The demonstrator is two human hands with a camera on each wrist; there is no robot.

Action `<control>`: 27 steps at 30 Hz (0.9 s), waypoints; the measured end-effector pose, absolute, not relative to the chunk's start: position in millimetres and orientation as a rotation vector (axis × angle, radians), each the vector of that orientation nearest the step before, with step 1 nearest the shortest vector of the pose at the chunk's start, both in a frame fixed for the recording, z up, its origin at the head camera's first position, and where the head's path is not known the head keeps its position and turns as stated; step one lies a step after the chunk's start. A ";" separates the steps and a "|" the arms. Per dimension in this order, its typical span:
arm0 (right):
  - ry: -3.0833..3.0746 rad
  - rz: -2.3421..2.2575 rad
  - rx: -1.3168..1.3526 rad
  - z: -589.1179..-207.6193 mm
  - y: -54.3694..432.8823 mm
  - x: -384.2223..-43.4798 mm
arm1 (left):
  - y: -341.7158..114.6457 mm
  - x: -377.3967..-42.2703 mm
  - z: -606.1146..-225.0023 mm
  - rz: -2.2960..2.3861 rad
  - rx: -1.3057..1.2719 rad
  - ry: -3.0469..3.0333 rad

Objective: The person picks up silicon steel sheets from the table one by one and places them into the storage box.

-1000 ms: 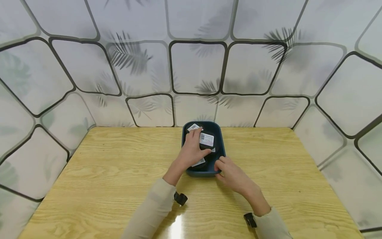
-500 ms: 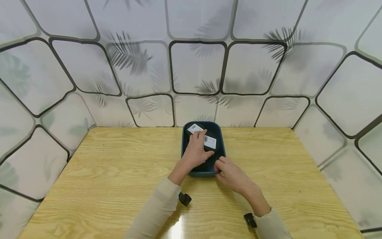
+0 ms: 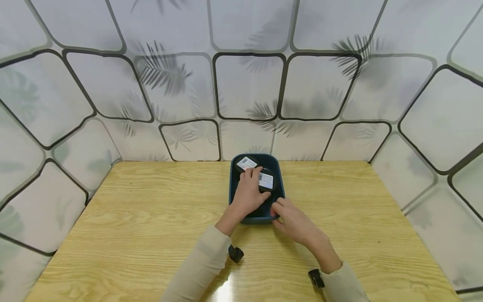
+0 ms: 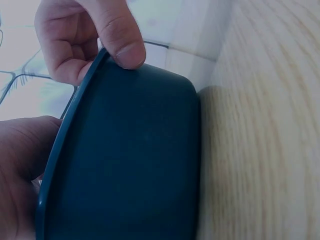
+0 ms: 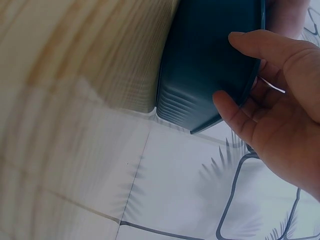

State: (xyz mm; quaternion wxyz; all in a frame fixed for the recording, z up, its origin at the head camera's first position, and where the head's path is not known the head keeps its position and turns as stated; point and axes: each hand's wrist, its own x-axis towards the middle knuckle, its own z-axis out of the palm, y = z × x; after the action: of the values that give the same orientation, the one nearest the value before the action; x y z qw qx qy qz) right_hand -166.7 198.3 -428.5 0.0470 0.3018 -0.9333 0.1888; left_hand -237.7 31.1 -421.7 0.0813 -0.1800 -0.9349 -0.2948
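A dark blue plastic bin [image 3: 258,220] stands at the far middle of the table. In it lie black rounded items with white printed labels; one black labelled item [image 3: 266,181] is at the right, and another black item [image 3: 247,162] is at the back left. My left hand [image 3: 248,195] reaches into the bin. Its thumb and fingers span the right-hand labelled item. My right hand [image 3: 292,220] pinches the bin's near right corner; the right wrist view shows its thumb outside the wall [image 5: 210,65] and its other fingers at the rim. The bin's floor is mostly hidden by my left hand.
The wooden table [image 3: 151,218] extends on both sides of the bin. Behind it hangs a pale curtain [image 3: 249,88] with dark outlines and leaf prints, close to the bin's far end. A small black device [image 3: 235,253] sits at each wrist.
My left hand has shifted slightly right and nearer, and the right-hand labelled item has moved with it. The nearer labels are now covered. My right hand has stayed on the bin's corner.
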 end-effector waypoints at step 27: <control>-2.811 0.570 0.923 -427.0 197.8 -164.6 | 40.3 -230.3 -418.7 -0.788 -0.385 -2.894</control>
State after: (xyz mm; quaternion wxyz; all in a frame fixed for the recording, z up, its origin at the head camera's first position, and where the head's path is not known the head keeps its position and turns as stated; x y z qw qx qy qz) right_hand -164.6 197.8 -427.0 0.0641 0.3058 -0.9310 0.1888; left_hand -230.3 40.3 -418.7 0.0589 -0.1272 -0.9553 -0.2603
